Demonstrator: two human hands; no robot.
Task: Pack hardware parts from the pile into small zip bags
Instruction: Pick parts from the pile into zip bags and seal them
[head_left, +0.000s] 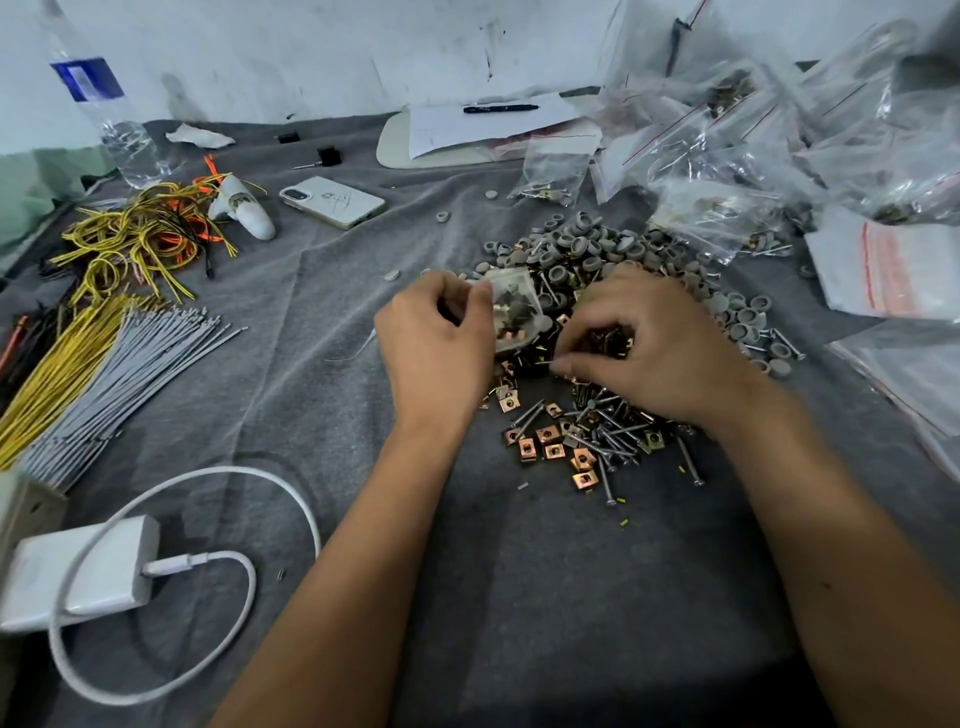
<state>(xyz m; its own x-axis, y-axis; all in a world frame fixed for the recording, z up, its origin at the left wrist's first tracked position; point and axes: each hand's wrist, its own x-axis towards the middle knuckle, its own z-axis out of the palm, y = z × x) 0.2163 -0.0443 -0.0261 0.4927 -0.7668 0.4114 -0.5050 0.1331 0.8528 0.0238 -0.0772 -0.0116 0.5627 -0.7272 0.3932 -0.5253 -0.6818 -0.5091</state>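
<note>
Brass-coloured clip nuts fill the small zip bag, which the left hand pinches at its edge between curled fingers and thumb, holding it tilted just above the pile of hardware parts. Right hand: fingers curled downward into the middle of the pile, fingertips pressed together on small dark and brass pieces; exactly which piece they hold cannot be told. The two hands lie close, the bag between them. The pile is in three bands: grey round caps on the far side, brass clip nuts towards the near left, and silver screws on the near side, some scattered loose on the grey cloth covering the table. Far right: a heap of clear filled bags and a flat stack of unfilled zip bags with red seal lines. Far centre: a sheet of paper with a black pen lying on it. Left of the pile: a white phone face down, a tangle of yellow and orange wires, a bundle of grey and yellow ties, and a clear water bottle standing upright. Near left: a white charger with its cable looped on the cloth.
</note>
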